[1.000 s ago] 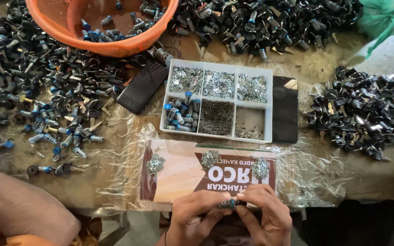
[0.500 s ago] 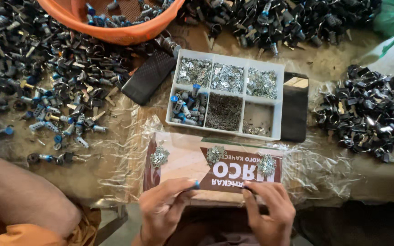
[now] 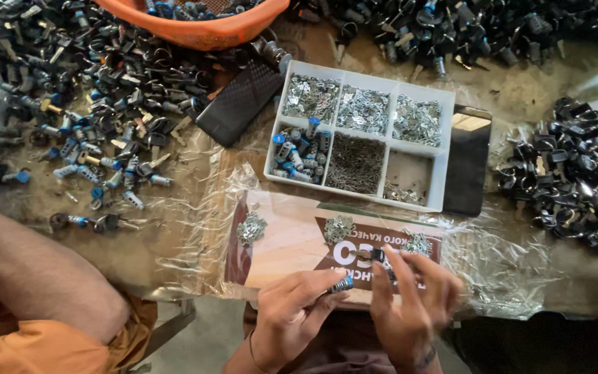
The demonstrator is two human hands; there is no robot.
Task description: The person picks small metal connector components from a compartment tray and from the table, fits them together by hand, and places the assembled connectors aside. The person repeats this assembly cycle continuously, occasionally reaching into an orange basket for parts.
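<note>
At nine o'clock a co-worker's forearm (image 3: 43,277) rests on the counter (image 3: 174,242), below loose lock cylinders (image 3: 105,104). At six o'clock the left hand (image 3: 292,318) pinches a small blue-tipped lock cylinder (image 3: 344,284), its grip closed on it at the fingertips. Just beside it, the right hand (image 3: 410,305) has its grip nipped on a tiny dark part (image 3: 376,256) above the cylinder. Both work over a printed card (image 3: 278,242) carrying three little heaps of metal bits (image 3: 252,227). At twelve o'clock sits the white compartment tray (image 3: 444,173). Judged from this, holding the cylinder steady and low over the card should catch anything dropped.
</note>
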